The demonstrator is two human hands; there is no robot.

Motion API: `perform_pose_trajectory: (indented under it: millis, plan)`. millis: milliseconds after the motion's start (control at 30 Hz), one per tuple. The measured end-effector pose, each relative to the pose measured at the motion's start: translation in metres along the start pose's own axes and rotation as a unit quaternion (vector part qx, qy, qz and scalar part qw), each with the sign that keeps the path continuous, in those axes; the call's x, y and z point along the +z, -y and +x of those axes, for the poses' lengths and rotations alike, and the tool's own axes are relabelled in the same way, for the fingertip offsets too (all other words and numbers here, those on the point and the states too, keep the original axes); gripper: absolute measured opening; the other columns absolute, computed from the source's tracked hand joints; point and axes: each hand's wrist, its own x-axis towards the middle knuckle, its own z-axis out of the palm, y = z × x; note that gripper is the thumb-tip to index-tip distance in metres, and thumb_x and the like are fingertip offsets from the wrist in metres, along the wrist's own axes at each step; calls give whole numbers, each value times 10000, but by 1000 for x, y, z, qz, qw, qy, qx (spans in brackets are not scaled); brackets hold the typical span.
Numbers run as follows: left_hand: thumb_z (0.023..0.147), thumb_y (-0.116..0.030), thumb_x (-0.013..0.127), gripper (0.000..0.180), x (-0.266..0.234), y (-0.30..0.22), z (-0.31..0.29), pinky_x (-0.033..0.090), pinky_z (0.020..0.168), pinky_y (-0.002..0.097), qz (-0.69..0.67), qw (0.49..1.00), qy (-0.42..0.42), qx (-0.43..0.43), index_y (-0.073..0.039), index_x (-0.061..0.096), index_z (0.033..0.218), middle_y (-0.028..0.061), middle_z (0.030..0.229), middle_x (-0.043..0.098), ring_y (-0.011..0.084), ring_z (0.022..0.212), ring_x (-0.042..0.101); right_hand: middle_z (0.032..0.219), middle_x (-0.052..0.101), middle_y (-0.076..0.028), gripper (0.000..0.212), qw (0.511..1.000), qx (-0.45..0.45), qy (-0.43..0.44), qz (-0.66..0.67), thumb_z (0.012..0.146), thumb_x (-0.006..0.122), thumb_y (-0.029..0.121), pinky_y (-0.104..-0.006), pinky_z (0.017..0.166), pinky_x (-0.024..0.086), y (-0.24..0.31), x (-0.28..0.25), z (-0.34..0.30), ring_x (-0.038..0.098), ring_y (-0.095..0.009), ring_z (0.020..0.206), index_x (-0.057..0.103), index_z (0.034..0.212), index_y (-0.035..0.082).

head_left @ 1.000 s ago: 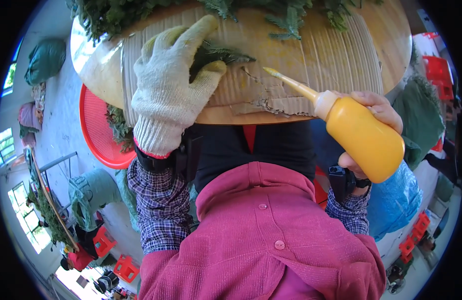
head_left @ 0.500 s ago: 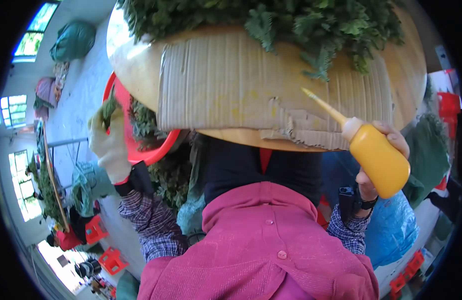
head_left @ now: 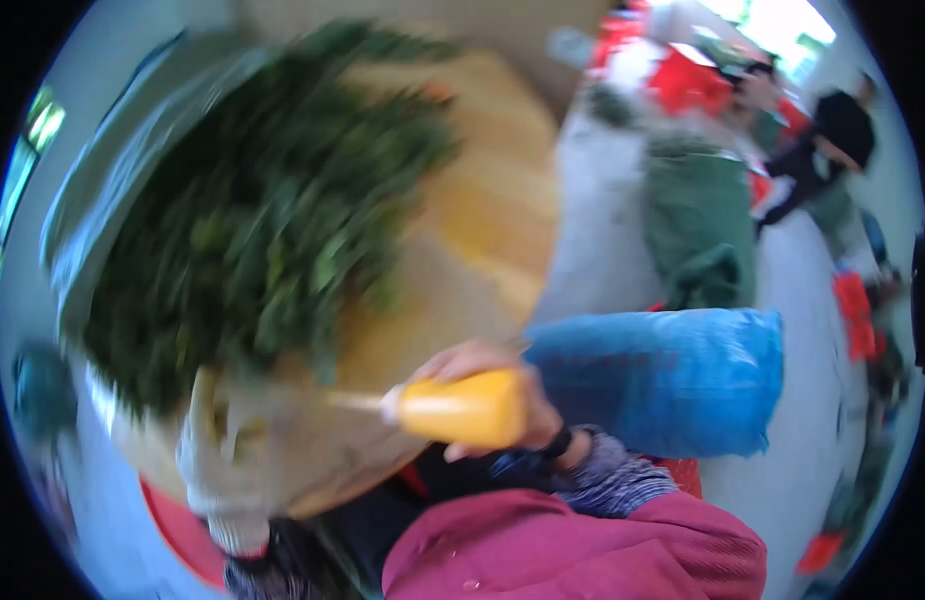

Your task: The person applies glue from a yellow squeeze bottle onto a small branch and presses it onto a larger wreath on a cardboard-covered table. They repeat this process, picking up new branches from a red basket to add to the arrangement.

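Note:
My right hand [head_left: 544,405] grips a yellow squeeze bottle [head_left: 468,408]. The bottle lies nearly level, and its long thin nozzle points left over the cardboard [head_left: 453,295] on the round wooden table [head_left: 498,130]. At the table's near left edge is my left hand [head_left: 211,475] in a whitish glove, smeared by motion. Its fingers are closed around what looks like a small green sprig [head_left: 245,437], which is blurred. Just beyond both hands, a large heap of green leafy sprigs [head_left: 253,230] covers the table's left part.
A red basket [head_left: 173,530] sits below the table's near left edge. To my right are a large blue plastic-wrapped bundle [head_left: 673,380] and a green sack [head_left: 698,225]. Another person [head_left: 833,140] and red stools [head_left: 688,82] appear at the far right.
The view has swung to the right. My left hand has come from beside the red basket to the table's edge. The bottle has tipped flatter, its nozzle now close to that hand.

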Motion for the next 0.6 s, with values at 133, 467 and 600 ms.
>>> perform_pose_trajectory:
  millis: [133,467,600]
  plan:
    - [850,-54,696,512,21,-47,19,549,826,359,120,992,28,-13,-17,616,1354,202,1021,730,265,923,712,1260,633,-103,719,990,49,-65,112,734,925,149,-395,1040,490,-6,3,-4,600,-233,1204,542,1334,46]
    - [893,-151,674,469,51,-11,48,537,952,385,92,995,45,-10,-35,615,1344,200,1192,714,284,1081,702,1266,603,-43,621,953,100,-128,255,826,827,136,-344,963,555,-32,-14,24,591,-172,1194,508,1356,79]
    - [890,-29,651,429,62,21,54,543,941,342,14,1000,13,2,15,618,1316,190,1185,718,259,1051,707,1249,604,-31,598,947,91,-127,280,845,810,146,-341,926,581,-31,-15,21,599,-156,1177,505,1358,106]
